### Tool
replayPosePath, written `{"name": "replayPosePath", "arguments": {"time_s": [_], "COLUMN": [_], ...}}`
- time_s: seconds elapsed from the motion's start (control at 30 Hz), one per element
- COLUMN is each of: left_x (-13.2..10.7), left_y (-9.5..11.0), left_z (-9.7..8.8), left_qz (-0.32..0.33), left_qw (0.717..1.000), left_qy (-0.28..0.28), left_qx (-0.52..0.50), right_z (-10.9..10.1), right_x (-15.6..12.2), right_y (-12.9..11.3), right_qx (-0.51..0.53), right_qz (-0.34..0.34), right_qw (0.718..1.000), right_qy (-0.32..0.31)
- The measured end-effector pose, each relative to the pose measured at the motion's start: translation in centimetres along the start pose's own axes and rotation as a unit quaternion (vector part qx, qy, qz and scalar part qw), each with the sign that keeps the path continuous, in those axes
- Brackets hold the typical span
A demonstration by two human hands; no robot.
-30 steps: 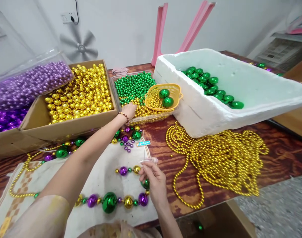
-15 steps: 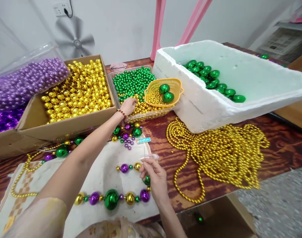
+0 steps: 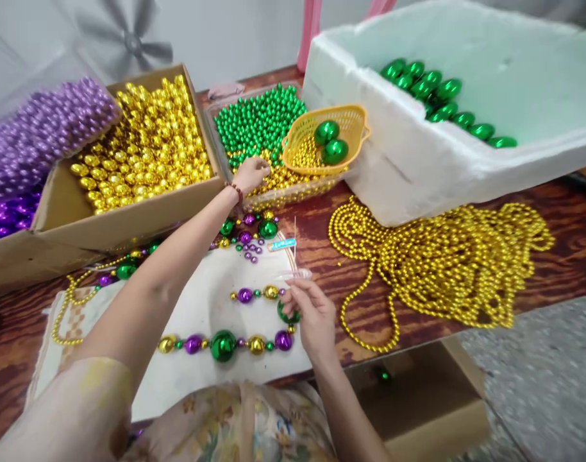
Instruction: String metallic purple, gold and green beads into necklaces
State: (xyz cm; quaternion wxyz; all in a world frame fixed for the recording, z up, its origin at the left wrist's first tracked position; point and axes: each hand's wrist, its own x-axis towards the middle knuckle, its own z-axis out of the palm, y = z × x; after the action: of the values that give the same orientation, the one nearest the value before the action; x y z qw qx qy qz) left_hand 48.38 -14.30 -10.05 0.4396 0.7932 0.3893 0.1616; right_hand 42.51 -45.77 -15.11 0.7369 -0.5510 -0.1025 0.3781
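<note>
My left hand point(image 3: 251, 174) reaches over the clear tray of small beads point(image 3: 261, 119), above the gold ones at its near side. Its fingertips are pinched together, and what lies between them is too small to make out. Nearer me, my right hand point(image 3: 312, 314) is closed on a thin upright needle point(image 3: 295, 240). Beside that hand, a string of large and small beads point(image 3: 223, 345) in green, gold and purple bends round on a white cloth point(image 3: 201, 378). A few loose purple beads point(image 3: 251, 252) lie farther up the cloth.
A carton of gold beads point(image 3: 146, 141) and a bag of purple beads point(image 3: 47, 131) stand left. A yellow basket point(image 3: 355, 122) rests on the tray. At right are a foam box point(image 3: 384, 186) with green balls and a heap of gold bead strands point(image 3: 456, 269).
The view has tilted down and shifted. My left hand stays over the gold beads, its fingers slightly changed. My right hand still holds the needle near the bead string.
</note>
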Motion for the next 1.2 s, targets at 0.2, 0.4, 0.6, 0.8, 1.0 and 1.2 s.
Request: {"name": "replayPosePath", "arguments": {"time_s": [0.2,0.4,0.6,0.8,1.0,1.2], "left_x": [-0.5,-1.0,-0.9,-0.6,-1.6,-0.3], "left_y": [-0.3,0.6,0.4,0.4,2.6,9.8], "left_z": [-0.1,-0.1,0.1,0.1,0.3,4.4], "left_qz": [0.09,0.072,0.075,0.059,0.082,0.288], "left_qw": [0.984,0.958,0.943,0.932,0.912,0.884], "left_qy": [0.022,0.0,-0.023,-0.027,0.036,-0.026], "left_qx": [0.154,0.277,0.323,0.356,0.401,0.368], "right_z": [-0.5,-0.6,-0.3,-0.9,-1.5,-1.6], "right_x": [0.1,0.6,0.5,0.4,0.4,0.6], "right_y": [-0.8,-0.5,0.1,-0.1,0.2,0.8], "right_qx": [0.008,-0.009,-0.013,-0.011,-0.005,-0.006], "right_qz": [0.001,0.002,0.022,0.01,0.011,0.023], "right_qw": [1.0,1.0,0.999,0.999,1.0,1.0], "right_qy": [0.012,-0.003,-0.021,-0.029,-0.012,-0.011]}}
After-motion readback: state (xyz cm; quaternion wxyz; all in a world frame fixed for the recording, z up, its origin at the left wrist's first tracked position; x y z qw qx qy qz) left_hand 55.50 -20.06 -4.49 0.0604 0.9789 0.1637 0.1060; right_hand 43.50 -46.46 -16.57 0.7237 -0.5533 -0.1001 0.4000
